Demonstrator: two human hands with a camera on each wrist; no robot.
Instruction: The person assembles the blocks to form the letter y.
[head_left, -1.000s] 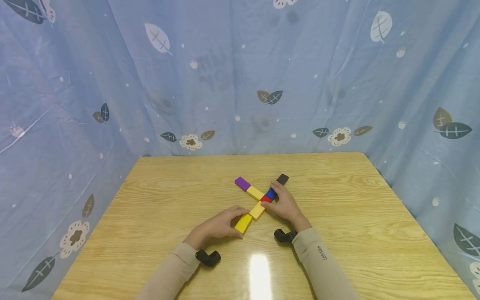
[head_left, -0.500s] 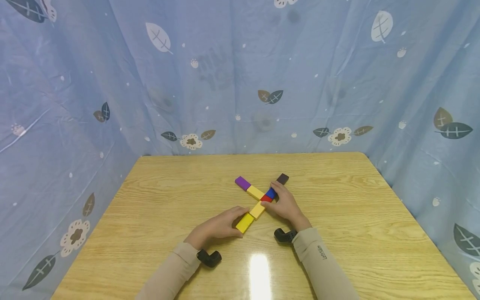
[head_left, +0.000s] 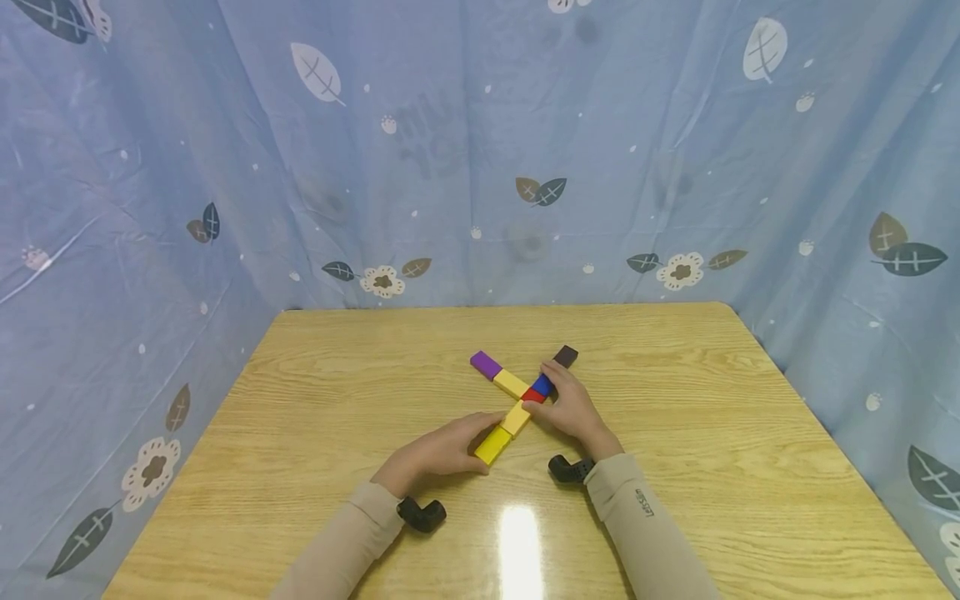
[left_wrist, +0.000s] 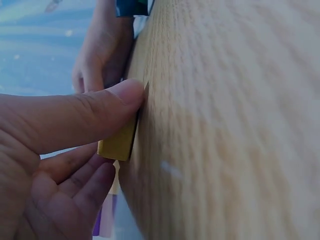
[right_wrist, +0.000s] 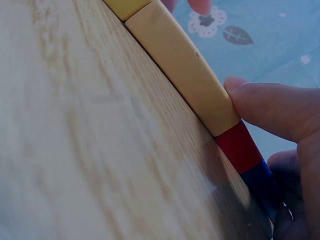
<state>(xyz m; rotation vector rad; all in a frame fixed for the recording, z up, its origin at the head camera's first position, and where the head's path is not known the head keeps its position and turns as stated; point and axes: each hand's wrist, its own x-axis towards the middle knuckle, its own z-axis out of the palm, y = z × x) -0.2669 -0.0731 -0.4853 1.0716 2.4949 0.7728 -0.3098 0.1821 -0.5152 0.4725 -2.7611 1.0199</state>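
Note:
My left hand [head_left: 446, 446] pinches a bright yellow block [head_left: 492, 446] between thumb and fingers at the near end of a slanting row; the left wrist view has the thumb along its side. A pale yellow block [right_wrist: 182, 70] comes end to end after it, then a red block [right_wrist: 240, 146], a blue block [right_wrist: 262, 185] and, farthest, a dark block [head_left: 566, 357]. Over the row's far half, my right hand [head_left: 573, 408] holds the blocks, thumb on the pale yellow one near the red, other fingers around the blue, partly hidden.
A second pale yellow block [head_left: 510, 383] and a purple block [head_left: 486, 365] form a branch going back left from the row. All lie on a wood-grain table [head_left: 337, 358]. Behind and beside it hangs a blue patterned curtain [head_left: 450, 125].
My left hand has slid the bright yellow block slightly up and right, lining its end up against the pale yellow block. The right hand has stayed in place.

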